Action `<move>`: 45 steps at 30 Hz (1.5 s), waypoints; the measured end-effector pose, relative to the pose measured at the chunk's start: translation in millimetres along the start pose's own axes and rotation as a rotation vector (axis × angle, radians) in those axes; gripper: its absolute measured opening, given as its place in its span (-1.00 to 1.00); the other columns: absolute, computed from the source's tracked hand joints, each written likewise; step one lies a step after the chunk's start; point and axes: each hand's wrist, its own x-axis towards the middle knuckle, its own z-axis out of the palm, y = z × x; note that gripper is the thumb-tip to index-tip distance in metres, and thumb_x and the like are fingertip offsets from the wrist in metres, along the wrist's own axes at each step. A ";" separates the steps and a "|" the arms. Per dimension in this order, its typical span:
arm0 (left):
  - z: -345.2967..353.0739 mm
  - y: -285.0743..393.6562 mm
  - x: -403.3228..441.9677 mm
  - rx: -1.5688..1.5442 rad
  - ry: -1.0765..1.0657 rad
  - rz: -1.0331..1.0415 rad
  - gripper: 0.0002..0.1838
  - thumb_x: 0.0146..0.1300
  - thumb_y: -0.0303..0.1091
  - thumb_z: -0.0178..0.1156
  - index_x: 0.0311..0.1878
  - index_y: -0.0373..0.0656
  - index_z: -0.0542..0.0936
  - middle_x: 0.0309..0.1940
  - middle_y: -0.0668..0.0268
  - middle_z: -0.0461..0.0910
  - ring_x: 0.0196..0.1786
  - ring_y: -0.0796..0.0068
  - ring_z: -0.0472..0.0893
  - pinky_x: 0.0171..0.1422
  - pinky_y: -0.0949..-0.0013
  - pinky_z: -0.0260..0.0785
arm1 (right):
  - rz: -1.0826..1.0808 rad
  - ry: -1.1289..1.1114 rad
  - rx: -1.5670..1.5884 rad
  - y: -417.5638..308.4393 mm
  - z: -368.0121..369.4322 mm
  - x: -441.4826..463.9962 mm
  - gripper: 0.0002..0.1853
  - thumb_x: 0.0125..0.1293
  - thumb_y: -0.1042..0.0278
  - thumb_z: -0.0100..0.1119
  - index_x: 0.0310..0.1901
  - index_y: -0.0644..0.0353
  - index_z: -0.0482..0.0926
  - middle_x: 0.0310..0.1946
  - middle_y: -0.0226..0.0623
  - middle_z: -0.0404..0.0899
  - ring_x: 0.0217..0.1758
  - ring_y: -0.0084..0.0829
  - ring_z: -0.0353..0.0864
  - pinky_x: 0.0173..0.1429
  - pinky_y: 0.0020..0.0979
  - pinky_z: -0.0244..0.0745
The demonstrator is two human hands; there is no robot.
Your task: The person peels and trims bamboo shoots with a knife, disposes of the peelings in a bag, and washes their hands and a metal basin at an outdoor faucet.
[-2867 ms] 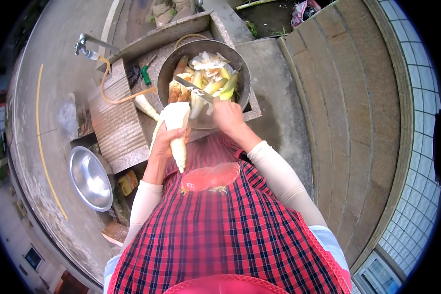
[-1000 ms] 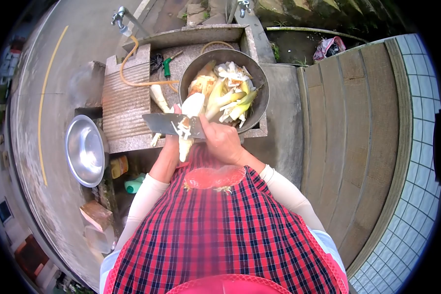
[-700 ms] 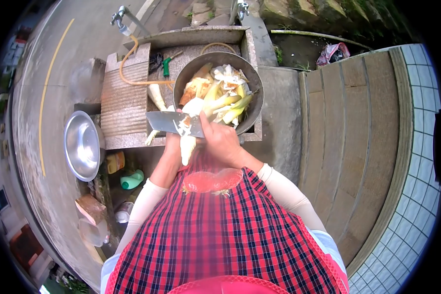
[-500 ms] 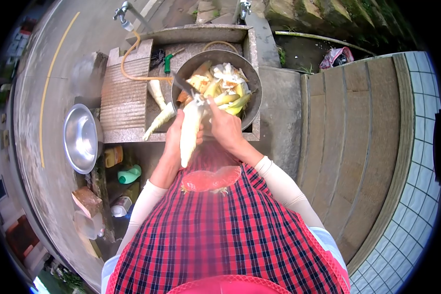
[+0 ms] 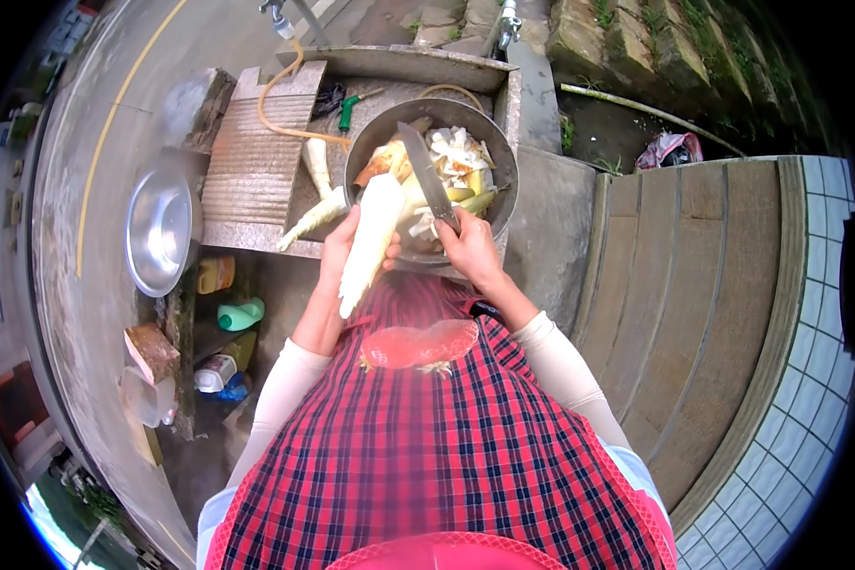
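In the head view, my left hand (image 5: 338, 252) is wrapped round a pale, peeled bamboo shoot (image 5: 370, 237), its tapered tip slanting down toward my apron. My right hand (image 5: 472, 252) grips the handle of a knife (image 5: 425, 174), whose dark broad blade points up and away, apart from the shoot. Both are over the near side of a large round metal pot (image 5: 510, 195). White pieces (image 5: 458, 150) and yellow-green husks (image 5: 480, 201) lie inside it. Two more peeled shoots, one nearer (image 5: 312, 220) and one farther (image 5: 317, 166), rest left of the pot.
The pot stands in a stone sink (image 5: 408, 63) with a ridged slab (image 5: 256, 157) at its left. An orange hose (image 5: 268, 119) and a green spray nozzle (image 5: 346, 114) lie there. A metal basin (image 5: 159, 233) is farther left; wooden boards (image 5: 679, 313) are at right.
The knife has come away from the top of the shoot and swung right, its blade now pointing up over the pot. My left hand still holds the shoot. The view has shifted slightly.
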 end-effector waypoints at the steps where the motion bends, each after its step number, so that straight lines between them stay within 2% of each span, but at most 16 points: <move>1: -1.7 -1.4 1.8 -0.017 -0.009 -0.007 -0.45 0.38 0.10 -0.17 0.05 -0.25 0.39 -0.34 0.04 0.48 -0.47 0.36 0.43 -0.49 0.39 0.35 | -0.068 0.007 -0.033 -4.4 -0.9 -2.9 -0.73 0.19 0.33 0.10 -0.13 0.31 0.54 -0.57 0.02 0.55 -0.45 0.01 0.58 -0.32 -0.15 0.46; 8: 0.8 -4.7 8.3 -0.134 -0.145 0.076 -0.44 0.36 0.10 -0.12 0.12 -0.25 0.32 -0.32 0.03 0.41 -0.45 0.35 0.40 -0.60 0.61 0.27 | -0.394 0.042 -0.178 -27.5 2.2 -21.5 -0.70 0.17 0.38 0.09 -0.06 0.26 0.54 -0.54 0.01 0.56 -0.42 -0.01 0.58 -0.31 -0.12 0.45; 13: 3.4 -1.9 4.8 -0.301 -0.152 0.050 -0.43 0.34 0.09 -0.07 0.13 -0.26 0.37 -0.21 0.16 0.50 -0.31 0.29 0.51 -0.43 0.41 0.41 | -0.077 -0.014 0.032 -18.9 0.5 -10.4 -0.62 0.21 0.36 0.08 0.04 0.32 0.42 -0.57 -0.01 0.56 -0.46 -0.03 0.58 -0.33 -0.17 0.43; 14: 1.4 -1.2 4.6 -0.315 -0.195 0.037 -0.40 0.33 0.10 -0.06 0.15 -0.29 0.36 -0.18 0.09 0.50 -0.24 0.25 0.53 -0.31 0.35 0.45 | -0.073 0.025 0.041 -17.0 1.7 -8.9 -0.59 0.20 0.35 0.09 0.07 0.33 0.38 -0.58 -0.01 0.55 -0.47 -0.03 0.59 -0.33 -0.17 0.43; 19: -3.3 -2.0 -0.8 -0.234 -0.129 0.142 -0.30 0.31 0.10 -0.02 0.26 -0.34 0.22 -0.09 -0.06 0.39 -0.17 0.23 0.42 -0.25 0.40 0.39 | 0.040 -0.024 -0.003 -28.2 -3.3 -4.6 -0.51 0.17 0.35 0.12 0.11 0.36 0.27 -0.61 -0.01 0.53 -0.47 -0.03 0.58 -0.34 -0.15 0.40; 24: -13.8 -1.7 1.3 -0.264 -0.208 0.179 -0.36 0.33 0.07 -0.03 0.23 -0.31 0.25 -0.10 -0.05 0.40 -0.24 0.24 0.43 -0.34 0.43 0.45 | -0.188 -0.098 -0.071 -29.9 1.4 0.3 -0.58 0.15 0.44 0.06 0.07 0.31 0.35 -0.58 -0.04 0.53 -0.50 -0.01 0.56 -0.36 -0.13 0.41; 26: -15.5 -2.1 2.6 -0.290 -0.215 0.141 -0.39 0.32 0.10 -0.03 0.14 -0.30 0.33 -0.15 0.05 0.46 -0.28 0.31 0.47 -0.39 0.45 0.47 | -0.419 -0.093 -0.180 -40.7 -1.0 -6.7 -0.59 0.15 0.48 0.09 0.08 0.31 0.40 -0.53 -0.01 0.56 -0.46 -0.04 0.59 -0.35 -0.18 0.44; 27: -9.8 -3.2 -5.1 -0.050 -0.119 0.261 -0.44 0.33 0.07 -0.02 0.08 -0.29 0.39 -0.22 0.18 0.51 -0.27 0.38 0.49 -0.32 0.43 0.48 | -0.572 -0.096 -0.217 -49.9 3.7 -5.1 -0.59 0.15 0.49 0.11 0.08 0.30 0.43 -0.50 0.01 0.57 -0.44 -0.06 0.60 -0.35 -0.21 0.45; 28: 3.6 -10.6 -7.5 0.039 0.114 0.420 -0.49 0.44 0.01 -0.23 0.13 -0.25 0.39 -0.19 0.23 0.56 -0.25 0.41 0.59 -0.25 0.41 0.50 | -0.578 -0.124 -0.263 -55.1 8.9 -5.0 -0.56 0.14 0.50 0.10 0.11 0.29 0.43 -0.45 0.01 0.59 -0.41 -0.06 0.62 -0.31 -0.21 0.47; 32: 40.1 -14.6 -45.6 -0.098 0.192 0.453 -0.60 0.40 -0.13 -0.11 0.06 -0.24 0.47 -0.09 0.23 0.58 -0.14 0.41 0.58 -0.03 0.35 0.45 | -0.664 -0.204 -0.296 -42.0 20.8 -3.9 -0.54 0.20 0.53 0.04 0.18 0.23 0.41 -0.38 0.05 0.59 -0.36 -0.04 0.62 -0.27 -0.19 0.48; 34: 26.4 -19.7 -22.4 -0.054 0.101 0.497 -0.58 0.37 -0.04 -0.04 0.00 -0.22 0.51 -0.16 0.21 0.61 -0.20 0.36 0.60 -0.07 0.33 0.46 | -0.614 -0.236 -0.312 -36.9 20.3 2.0 -0.53 0.17 0.55 0.01 0.18 0.27 0.41 -0.37 0.05 0.58 -0.35 0.00 0.59 -0.28 -0.17 0.45; 35: 31.5 -18.4 -21.4 -0.053 0.011 0.556 -0.56 0.35 0.00 -0.01 -0.02 -0.22 0.53 -0.18 0.20 0.62 -0.22 0.34 0.60 -0.10 0.33 0.46 | -0.738 -0.194 -0.223 -37.0 19.7 6.2 -0.56 0.20 0.56 -0.01 0.16 0.29 0.41 -0.44 0.01 0.54 -0.45 -0.08 0.57 -0.35 -0.20 0.41; 37: 24.9 -11.9 -22.1 -0.274 -0.030 0.242 -0.51 0.33 0.07 0.01 -0.03 -0.21 0.53 -0.20 0.19 0.62 -0.26 0.33 0.60 -0.15 0.30 0.46 | -0.488 -0.294 -0.098 -41.1 12.4 8.9 -0.67 0.24 0.54 -0.01 0.05 0.35 0.45 -0.57 -0.17 0.48 -0.60 -0.32 0.43 -0.46 -0.33 0.32; 38: 18.6 -12.6 -17.3 -0.269 0.005 0.258 -0.55 0.35 0.03 -0.03 -0.06 -0.21 0.51 -0.30 0.18 0.61 -0.38 0.39 0.60 -0.31 0.33 0.48 | -0.346 -0.310 0.003 -31.0 10.5 14.6 -0.74 0.26 0.53 -0.02 -0.02 0.37 0.45 -0.61 -0.28 0.43 -0.62 -0.43 0.35 -0.48 -0.38 0.27; 40: 0.5 -16.2 -4.6 -0.296 0.011 0.278 -0.53 0.34 0.03 0.00 -0.01 -0.23 0.49 -0.27 0.16 0.61 -0.33 0.34 0.61 -0.28 0.28 0.49 | -0.191 -0.355 0.245 -15.1 8.5 27.4 -0.88 0.28 0.53 -0.05 -0.18 0.34 0.42 -0.67 -0.50 0.34 -0.69 -0.63 0.25 -0.59 -0.51 0.17; 45: -3.7 -12.1 -5.2 -0.404 0.027 0.339 -0.50 0.28 0.05 0.09 -0.01 -0.26 0.46 -0.33 0.18 0.57 -0.35 0.36 0.60 -0.33 0.28 0.51 | 0.230 -0.468 0.462 -26.7 -9.7 30.9 -0.93 0.27 0.48 -0.01 -0.28 0.28 0.35 -0.76 -0.43 0.27 -0.80 -0.57 0.29 -0.76 -0.53 0.12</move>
